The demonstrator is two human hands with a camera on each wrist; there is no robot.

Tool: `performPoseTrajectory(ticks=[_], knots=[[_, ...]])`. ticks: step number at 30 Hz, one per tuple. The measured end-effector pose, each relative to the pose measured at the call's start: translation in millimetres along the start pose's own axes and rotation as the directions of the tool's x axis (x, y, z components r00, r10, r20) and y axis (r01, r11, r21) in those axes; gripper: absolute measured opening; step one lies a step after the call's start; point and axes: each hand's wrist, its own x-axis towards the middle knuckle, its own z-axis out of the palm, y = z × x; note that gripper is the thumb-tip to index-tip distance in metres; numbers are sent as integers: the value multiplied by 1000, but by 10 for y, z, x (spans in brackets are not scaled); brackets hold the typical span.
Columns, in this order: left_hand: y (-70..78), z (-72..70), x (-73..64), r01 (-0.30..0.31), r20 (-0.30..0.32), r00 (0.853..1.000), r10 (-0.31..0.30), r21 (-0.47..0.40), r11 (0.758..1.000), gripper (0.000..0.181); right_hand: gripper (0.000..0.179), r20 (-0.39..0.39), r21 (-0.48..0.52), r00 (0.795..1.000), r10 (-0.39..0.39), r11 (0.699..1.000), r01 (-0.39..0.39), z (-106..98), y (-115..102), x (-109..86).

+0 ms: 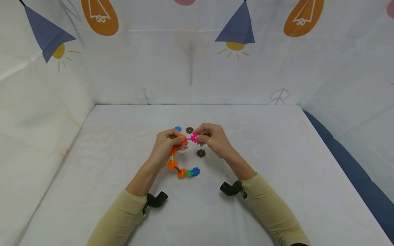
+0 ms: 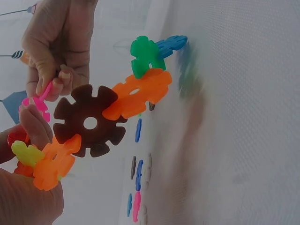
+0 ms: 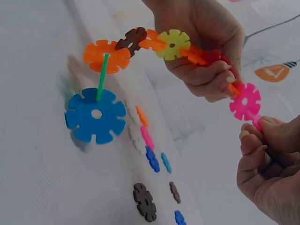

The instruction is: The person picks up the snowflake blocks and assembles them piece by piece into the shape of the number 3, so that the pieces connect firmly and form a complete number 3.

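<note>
A bent chain of notched plastic discs hangs from my left hand [image 1: 160,147], whose fingers and thumb grip it near its upper end. Below the hand run an orange disc [image 1: 172,164], a brown disc [image 2: 72,115], another orange disc [image 2: 157,86], a green disc [image 2: 143,54] and a blue end disc [image 3: 79,118]. A yellow disc [image 3: 166,52] sits closer to the left fingers. My right hand [image 1: 218,139] pinches a pink disc [image 3: 256,123] edge-on, joined to a second pink disc [image 3: 239,110] beside the left fingertips. The left fingers partly hide the chain's upper pieces.
Loose discs lie on the white table [image 1: 261,212] beneath and behind the hands: a brown disc [image 1: 198,155], another brown one farther back, a light blue disc [image 1: 178,128], a white disc [image 1: 181,152] and a pink disc [image 3: 147,137]. A patterned fabric wall [image 1: 154,68] stands behind.
</note>
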Motion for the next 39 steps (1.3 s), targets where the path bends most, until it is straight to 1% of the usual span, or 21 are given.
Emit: performPoseTrajectory(ticks=[6, 10, 17, 22, 28, 32, 39], knots=[[-2, -13, -1, -10, 32, 999, 10, -3, 1000, 11, 10, -4, 4, 1000, 1, 1000, -1, 13, -2, -10], [3, -37, -3, -8, 45, 999, 8, -4, 1000, 10, 12, 23, 26, 1000, 7, 1000, -8, 9, -9, -9], [16, -51, 13, 2, 93, 996, -2, -1, 1000, 9, 13, 69, 31, 997, 34, 999, -37, -32, -23, 1], [19, -62, 27, 11, 111, 994, -9, -13, 1000, 10, 15, 96, 54, 995, 34, 998, -39, -59, -26, 3], [24, -66, 15, 30, 131, 991, -28, -9, 1000, 13, 16, 94, 97, 995, 26, 995, -35, -98, -41, -16], [23, -76, 3, 30, 139, 990, -30, 2, 1000, 15, 16, 90, 111, 996, 24, 993, -34, -115, -31, -17], [25, -71, 13, 31, 144, 989, -30, -5, 1000, 17, 14, 82, 151, 996, 17, 988, -30, -143, -15, -15]])
